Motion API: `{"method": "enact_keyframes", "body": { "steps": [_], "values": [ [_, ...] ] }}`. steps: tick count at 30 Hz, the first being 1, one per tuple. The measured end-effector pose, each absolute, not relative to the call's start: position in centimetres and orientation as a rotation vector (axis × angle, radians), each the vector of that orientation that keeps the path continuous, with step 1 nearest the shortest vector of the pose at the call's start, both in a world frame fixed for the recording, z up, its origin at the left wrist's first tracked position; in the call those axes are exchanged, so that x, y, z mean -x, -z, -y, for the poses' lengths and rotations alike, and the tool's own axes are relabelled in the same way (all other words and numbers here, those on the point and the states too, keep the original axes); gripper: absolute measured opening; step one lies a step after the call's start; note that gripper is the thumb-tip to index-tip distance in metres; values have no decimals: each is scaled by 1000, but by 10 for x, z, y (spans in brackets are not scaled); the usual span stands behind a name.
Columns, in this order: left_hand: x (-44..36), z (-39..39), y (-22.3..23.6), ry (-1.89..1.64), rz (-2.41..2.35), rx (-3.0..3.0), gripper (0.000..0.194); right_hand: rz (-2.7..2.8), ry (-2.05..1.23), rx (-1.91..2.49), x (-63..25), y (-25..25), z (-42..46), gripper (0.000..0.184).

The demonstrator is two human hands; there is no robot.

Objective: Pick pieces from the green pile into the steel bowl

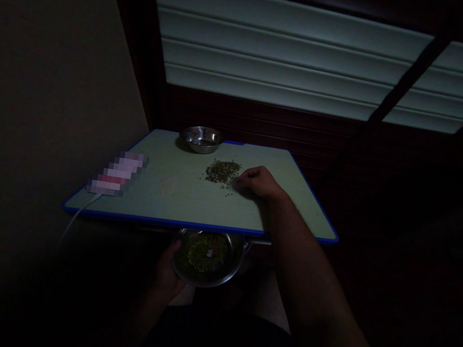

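Under the near edge of the table, my left hand [169, 272] grips the rim of a steel bowl [236, 268]. Green beans or similar small grains [199, 253] lie in that bowl, along with a small packet or label in red and white [211, 250]. My right hand [259, 181] rests over the tabletop with its fingers pinched on a small pale, see-through piece [234, 184], whose kind I cannot make out. It touches the right side of a spread pile of small greenish-brown beans [222, 171]. A few loose beans are scattered around the pile.
The light-green table [191, 208] has a blue edge. A second steel bowl [201, 146] stands at its back left. A faint patch of pale grains [167, 184] lies left of the pile. A blurred phone-like device [119, 174] with a white cable [78, 214] sits at the left.
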State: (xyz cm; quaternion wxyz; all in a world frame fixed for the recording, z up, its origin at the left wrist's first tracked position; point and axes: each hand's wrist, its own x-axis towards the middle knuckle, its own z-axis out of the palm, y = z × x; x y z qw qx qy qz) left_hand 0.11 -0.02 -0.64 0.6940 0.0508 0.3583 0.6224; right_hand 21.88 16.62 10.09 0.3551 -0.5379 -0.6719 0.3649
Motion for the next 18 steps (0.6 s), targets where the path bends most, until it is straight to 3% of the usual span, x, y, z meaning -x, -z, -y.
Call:
{"method": "enact_keyframes", "body": {
  "steps": [8, 18],
  "values": [
    [1, 1, 9, -1377, -788, -119, 19, 1735, -850, 1438, -218, -100, -168, 22],
    [2, 0, 13, -1406, -776, -151, 20, 1677, -982, 1346, -215, -102, -163, 20]
  ]
}}
